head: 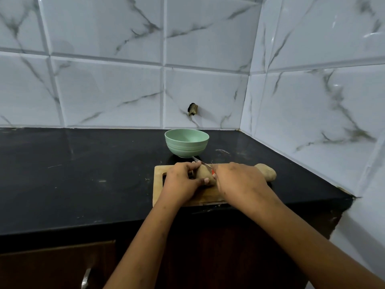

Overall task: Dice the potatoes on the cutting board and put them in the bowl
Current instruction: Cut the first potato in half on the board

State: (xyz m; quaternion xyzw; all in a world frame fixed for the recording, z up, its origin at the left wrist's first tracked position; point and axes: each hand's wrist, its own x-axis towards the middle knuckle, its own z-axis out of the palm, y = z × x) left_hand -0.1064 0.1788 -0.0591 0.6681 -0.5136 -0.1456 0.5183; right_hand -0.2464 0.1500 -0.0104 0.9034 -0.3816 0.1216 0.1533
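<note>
While the far green bowl (186, 142) stands bare inside, knife (201, 161) meets potato (205, 174).
On the cutting board (159, 184) the left hand (183, 180) curls round the potato; the right hand (239, 180) grips the knife.

A whole brown potato (205, 174) lies mid-board on a pale wooden cutting board (159, 184), gripped by the left hand (183, 180). The blade of a knife (200, 161), held by the right hand (239, 180), rests across its top. A second potato (267, 171), uncut, sits at the board's 3 o'clock edge. At 12 o'clock, just beyond the board, a mint-green bowl (186, 146) stands upright on the worktop (83, 174).
</note>
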